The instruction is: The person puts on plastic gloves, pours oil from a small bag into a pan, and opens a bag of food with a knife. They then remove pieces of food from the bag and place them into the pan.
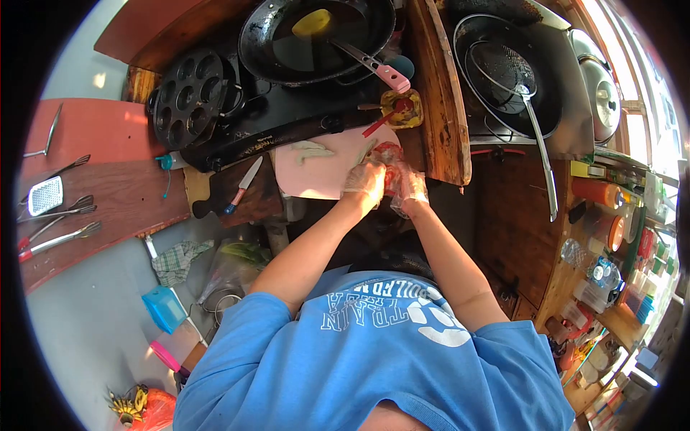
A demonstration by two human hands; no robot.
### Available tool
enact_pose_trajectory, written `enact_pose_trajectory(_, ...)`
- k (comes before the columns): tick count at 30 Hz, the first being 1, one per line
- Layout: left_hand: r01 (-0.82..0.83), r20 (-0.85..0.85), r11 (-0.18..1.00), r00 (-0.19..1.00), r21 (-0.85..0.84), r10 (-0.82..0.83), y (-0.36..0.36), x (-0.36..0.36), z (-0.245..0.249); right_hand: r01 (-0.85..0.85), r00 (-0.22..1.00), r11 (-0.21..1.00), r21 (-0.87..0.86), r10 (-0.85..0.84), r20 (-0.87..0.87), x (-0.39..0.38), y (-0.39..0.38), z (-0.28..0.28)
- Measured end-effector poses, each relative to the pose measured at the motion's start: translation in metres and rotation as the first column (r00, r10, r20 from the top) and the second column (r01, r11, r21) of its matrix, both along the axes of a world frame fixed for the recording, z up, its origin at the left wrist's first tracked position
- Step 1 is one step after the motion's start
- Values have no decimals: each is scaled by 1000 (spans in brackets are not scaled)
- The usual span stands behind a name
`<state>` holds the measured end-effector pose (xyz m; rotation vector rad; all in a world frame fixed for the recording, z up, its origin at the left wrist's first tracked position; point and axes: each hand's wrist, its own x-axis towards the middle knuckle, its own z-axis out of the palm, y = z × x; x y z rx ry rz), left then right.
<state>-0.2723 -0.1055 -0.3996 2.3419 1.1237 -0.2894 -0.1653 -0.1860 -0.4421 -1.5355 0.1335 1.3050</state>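
My left hand (365, 181), in a clear plastic glove, is over the right part of a pink cutting board (305, 179), its fingers curled together. Close beside it on the right is my right hand (411, 188), also gloved and with bent fingers. Just beyond both hands lies a red, moist-looking food mass (389, 153), partly hidden by them. I cannot tell what is between the fingers. Pale greenish strips (310, 149) lie on the board to the left, and another pale strip (366, 149) shows just past my left fingers.
A wok (251, 47) with oil and a yellow piece (312, 23) sits on the stove, a pink-handled turner (392, 77) across its rim. A yellow container (410, 111) stands behind the board. A knife (244, 184) lies left; a wooden partition (442, 100) and second wok (550, 108) are right.
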Motion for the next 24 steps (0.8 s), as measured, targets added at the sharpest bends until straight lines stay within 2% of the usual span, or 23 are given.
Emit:
enact_pose_trajectory(1,24,-31,990,999,-137,-29,5,-1,14,12,1000,999,33,-11,-23,-1,1,-4)
enact_pose_trajectory(2,27,-32,990,999,-136,-31,6,-1,17,15,1000,999,33,-14,-24,-2,1,-7)
enact_pose_trajectory(4,-120,-38,962,993,-247,115,10,-1,20,70,980,994,78,-54,-190,-3,2,-11)
enact_pose_trajectory(5,-119,-36,962,993,-246,113,9,-4,7,71,980,994,80,-55,-189,-2,2,-10)
enact_pose_trajectory(6,-88,307,971,939,-221,154,7,-8,-13,116,963,987,110,-85,-255,-2,3,-10)
enact_pose_trajectory(7,-69,613,980,771,-186,170,4,-11,-31,161,940,977,137,-110,-322,-1,3,-9)
enact_pose_trajectory(8,-70,614,980,770,-186,172,4,-11,-36,207,912,965,161,-130,-389,-1,3,-9)
enact_pose_trajectory(9,-122,581,855,684,-505,441,3,-11,-42,252,878,951,180,-147,-455,-1,3,-9)
enact_pose_trajectory(10,-129,456,629,581,-766,674,2,-11,-47,297,840,935,196,-158,-519,-1,3,-8)
enact_pose_trajectory(11,-131,458,630,577,-765,676,3,-12,-57,342,798,916,209,-165,-580,-1,4,-8)
enact_pose_trajectory(12,-145,402,579,586,-802,704,3,-13,-67,338,799,917,212,-161,-579,0,5,-8)
enact_pose_trajectory(14,-161,346,526,589,-835,730,6,-13,-53,251,879,961,114,-176,-444,2,3,-12)
enact_pose_trajectory(16,-200,265,450,579,-871,771,6,-16,-35,249,887,960,132,-171,-429,2,5,-28)
enact_pose_trajectory(18,-208,239,413,557,-887,795,8,-22,-39,250,893,957,147,-169,-416,3,5,-59)
enact_pose_trajectory(20,-214,213,376,537,-902,816,11,-31,-45,389,840,889,243,-234,-489,3,7,-82)
enact_pose_trajectory(21,-212,213,373,533,-903,819,13,-37,-47,389,840,888,243,-234,-490,6,8,-85)
enact_pose_trajectory(24,-172,219,343,497,-923,839,17,-55,-60,445,809,893,64,-370,-456,12,18,-46)
